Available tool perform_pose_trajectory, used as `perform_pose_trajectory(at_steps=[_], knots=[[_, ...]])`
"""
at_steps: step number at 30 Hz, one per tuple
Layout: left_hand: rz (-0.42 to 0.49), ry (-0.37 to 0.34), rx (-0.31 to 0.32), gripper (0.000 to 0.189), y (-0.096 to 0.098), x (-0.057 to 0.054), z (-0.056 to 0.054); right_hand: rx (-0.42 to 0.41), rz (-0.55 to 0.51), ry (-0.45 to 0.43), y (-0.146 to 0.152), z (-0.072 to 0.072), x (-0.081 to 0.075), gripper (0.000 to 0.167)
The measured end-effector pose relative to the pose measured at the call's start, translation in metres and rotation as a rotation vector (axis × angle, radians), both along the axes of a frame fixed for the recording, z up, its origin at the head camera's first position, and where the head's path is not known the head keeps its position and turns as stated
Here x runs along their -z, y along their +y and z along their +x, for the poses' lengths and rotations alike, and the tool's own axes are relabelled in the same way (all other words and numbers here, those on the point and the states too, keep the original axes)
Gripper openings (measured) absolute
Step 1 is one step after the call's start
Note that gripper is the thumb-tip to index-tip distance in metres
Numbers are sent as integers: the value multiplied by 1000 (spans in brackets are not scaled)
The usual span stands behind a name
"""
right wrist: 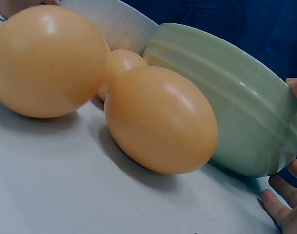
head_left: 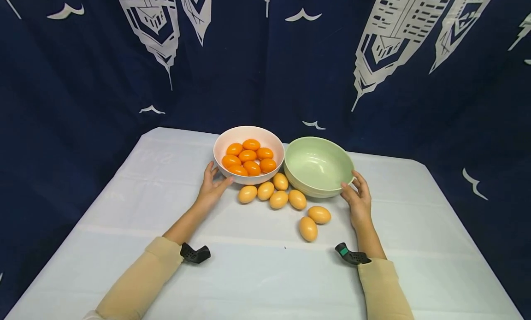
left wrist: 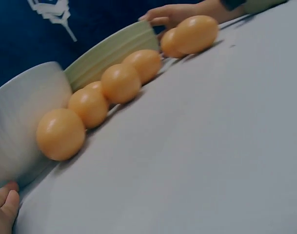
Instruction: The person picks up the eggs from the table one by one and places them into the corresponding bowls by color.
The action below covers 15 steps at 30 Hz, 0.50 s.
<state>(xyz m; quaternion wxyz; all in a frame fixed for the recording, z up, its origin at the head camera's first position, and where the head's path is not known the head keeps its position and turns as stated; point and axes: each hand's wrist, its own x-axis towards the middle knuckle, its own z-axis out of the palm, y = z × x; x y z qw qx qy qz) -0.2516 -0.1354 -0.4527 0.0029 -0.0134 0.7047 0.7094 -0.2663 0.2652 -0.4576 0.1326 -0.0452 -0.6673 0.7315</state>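
the pink bowl (head_left: pixel 267 138) stands at the far side of the table, and the green bowl (head_left: pixel 319 165) is right beside it, to its right, their rims meeting or very nearly so. my left hand (head_left: pixel 211 188) holds the pink bowl at its left and near side, thumb toward me and fingers spread a little round the wall. my right hand (head_left: pixel 358 198) grips the green bowl at its right side, the thumb and fingers parted around the edge, some of the fingertips low against its wall. from my left wrist only a bit of that hand shows in the corner and the bowl is blurred, so i can't fairly say how firm the hold is.

in the pink bowl lies a cluster of glossy orange eggs (head_left: pixel 247 156); the green one shows its bare, shiny inside. in front of the bowls, on my side, are seven tan eggs (head_left: pixel 279 199): five bunched near the two bowls, and two nearer to me, close against each other.

all this is on a white tablecloth (head_left: pixel 249 283). i wear tan sleeves (head_left: pixel 141 276), with a black wrist camera (head_left: pixel 195 254) on each wrist. behind the table hangs a dark blue curtain (head_left: pixel 265 71) printed with white towers and birds.
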Motion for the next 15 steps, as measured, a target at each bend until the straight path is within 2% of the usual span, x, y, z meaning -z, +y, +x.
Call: perform_pose_trajectory(at_steps=[2, 4, 7, 11, 15], knots=[[-30, -26, 49, 93, 2, 0, 9, 0, -2, 3, -1, 1, 0, 52], [-61, -23, 92, 88, 5, 1, 18, -4, -3, 8, -1, 1, 1, 52], [-129, 36, 134, 76, 12, 3, 28, -6, 1, 13, -1, 1, 1, 52], [-245, 143, 123, 61, 21, 7, 34, 1, 3, 14, -1, 0, 1, 53], [-341, 217, 67, 53, 29, 10, 34, -1, 7, 10, -1, 1, 1, 53]])
